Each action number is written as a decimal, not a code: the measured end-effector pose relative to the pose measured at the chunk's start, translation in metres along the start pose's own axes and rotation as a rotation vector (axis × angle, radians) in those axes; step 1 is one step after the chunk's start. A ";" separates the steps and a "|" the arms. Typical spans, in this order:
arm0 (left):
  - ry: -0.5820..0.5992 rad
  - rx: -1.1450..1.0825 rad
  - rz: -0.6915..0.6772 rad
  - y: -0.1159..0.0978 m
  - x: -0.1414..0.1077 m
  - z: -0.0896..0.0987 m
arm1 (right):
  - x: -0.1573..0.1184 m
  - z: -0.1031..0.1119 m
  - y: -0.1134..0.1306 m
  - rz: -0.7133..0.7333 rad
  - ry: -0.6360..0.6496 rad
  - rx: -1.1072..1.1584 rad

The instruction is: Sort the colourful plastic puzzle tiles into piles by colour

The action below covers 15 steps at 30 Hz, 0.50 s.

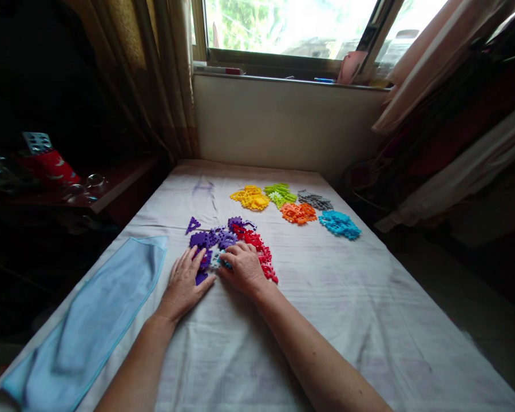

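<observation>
My left hand (184, 286) lies with its fingers spread over the near left edge of a pile of purple interlocking plastic pieces (198, 239). The fingers of my right hand (242, 264) are bent and closed around a small blue plastic piece (225, 262), mostly hidden beneath them. Between both hands lies a whitish piece (216, 259). Red interlocking pieces (264, 254) form a curved heap just beyond and to the right of my right hand. One purple triangular piece (193, 224) sits apart at the far left of the pile.
Farther back are heaps of yellow (250, 198), green (280, 195), grey (315, 200), orange (299, 213) and blue pieces (340, 224). A folded light blue cloth (103, 315) covers the left side of the white-sheeted table (347, 320). Glasses (86, 187) rest on a dark side table.
</observation>
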<state>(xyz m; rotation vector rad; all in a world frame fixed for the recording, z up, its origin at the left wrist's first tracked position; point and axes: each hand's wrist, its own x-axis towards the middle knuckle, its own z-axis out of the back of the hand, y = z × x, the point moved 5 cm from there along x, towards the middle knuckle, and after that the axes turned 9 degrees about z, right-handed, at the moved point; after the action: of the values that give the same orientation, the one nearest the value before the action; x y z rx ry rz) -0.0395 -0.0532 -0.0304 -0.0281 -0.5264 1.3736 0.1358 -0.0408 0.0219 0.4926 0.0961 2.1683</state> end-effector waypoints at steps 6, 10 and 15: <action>-0.020 0.011 0.015 -0.005 0.001 0.004 | -0.004 0.006 -0.009 0.040 -0.172 0.032; -0.023 0.028 0.014 -0.005 0.002 0.005 | -0.006 0.024 -0.027 -0.025 -0.434 0.061; -0.006 0.026 -0.004 -0.004 0.004 0.004 | -0.024 0.051 -0.095 -0.287 -0.709 0.231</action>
<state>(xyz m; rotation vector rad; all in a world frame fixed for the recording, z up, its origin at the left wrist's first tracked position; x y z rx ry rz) -0.0369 -0.0514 -0.0241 -0.0019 -0.5127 1.3768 0.2396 -0.0080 0.0384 1.2670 0.0220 1.6070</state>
